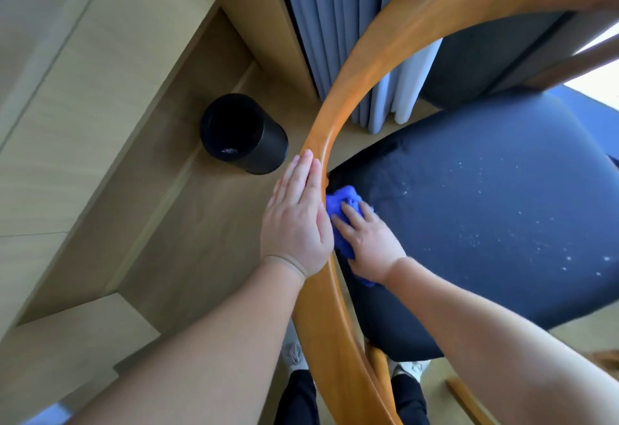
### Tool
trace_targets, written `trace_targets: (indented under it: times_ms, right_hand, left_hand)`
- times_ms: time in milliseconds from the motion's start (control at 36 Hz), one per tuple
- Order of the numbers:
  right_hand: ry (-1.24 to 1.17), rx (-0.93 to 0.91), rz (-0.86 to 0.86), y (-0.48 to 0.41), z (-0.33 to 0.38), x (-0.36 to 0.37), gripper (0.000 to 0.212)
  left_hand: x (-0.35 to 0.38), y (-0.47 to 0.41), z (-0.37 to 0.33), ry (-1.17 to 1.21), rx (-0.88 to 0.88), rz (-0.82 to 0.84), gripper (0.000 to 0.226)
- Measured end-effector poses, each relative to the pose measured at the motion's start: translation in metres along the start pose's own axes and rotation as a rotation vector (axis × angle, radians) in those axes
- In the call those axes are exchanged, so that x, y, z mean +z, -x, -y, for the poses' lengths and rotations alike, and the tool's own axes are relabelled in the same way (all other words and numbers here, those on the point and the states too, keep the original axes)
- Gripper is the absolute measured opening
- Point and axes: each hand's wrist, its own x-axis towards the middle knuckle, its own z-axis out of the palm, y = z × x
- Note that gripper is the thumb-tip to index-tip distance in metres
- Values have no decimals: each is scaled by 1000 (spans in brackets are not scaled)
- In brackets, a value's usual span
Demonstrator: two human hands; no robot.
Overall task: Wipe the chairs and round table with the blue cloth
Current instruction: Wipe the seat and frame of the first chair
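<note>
A wooden chair with a curved orange-brown back rail (338,106) and a dark navy seat (485,196) fills the right of the view. White specks dot the seat's right part. My left hand (296,220) rests flat on the outer side of the rail, fingers straight. Just inside the rail, my right hand (366,243) presses the crumpled blue cloth (341,200) onto the seat's left edge, fingers spread over it. The round table is out of view.
A black cylindrical bin (243,133) stands on the wooden floor left of the chair. Grey curtains (341,22) hang behind the rail. A light wood cabinet wall (60,72) runs along the left. My feet show below, beside a chair leg (465,398).
</note>
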Motion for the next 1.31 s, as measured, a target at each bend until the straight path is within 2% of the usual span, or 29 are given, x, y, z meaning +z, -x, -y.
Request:
trace_targets:
  times_ms: [111,250,361,472,583,722,833,1000,1195,1306]
  right_hand:
    - [-28,-160,21,60,14,23,85]
    - [-53,-214,104,61,-4,7,81]
    - [-13,-254,-32,50,-32,-12,83]
    - [-39,-93,-163,23,-69,-46,85]
    - [-115,140,-214,-6,-102,-76,88]
    - [-130,297,-265,-35,-129,-87,93]
    - [-158,417,-120,-46,-127,-73,110]
    - [-97,444,-89,-46,-110,-63,105]
    - [110,303,55,8,-50,-27,95]
    - [60,155,175,69,-8,18,91]
  left_hand:
    - [-1,-1,-2,-7,-3,8,59]
    - [-3,-1,-5,-42,-16,25,59]
    - [-3,-1,-3,-38,-3,29,60]
    - [-3,0,-4,-41,-6,37,59]
    - [-3,0,-6,-44,-9,40,60]
    - [-3,0,-6,-52,-7,37,59]
    - [-3,0,-6,-56,4,40,59]
    - [-2,1,-6,-50,-2,37,59]
    - [-3,1,-7,-57,5,47,61]
    - [-4,1,-7,-72,-1,50,60]
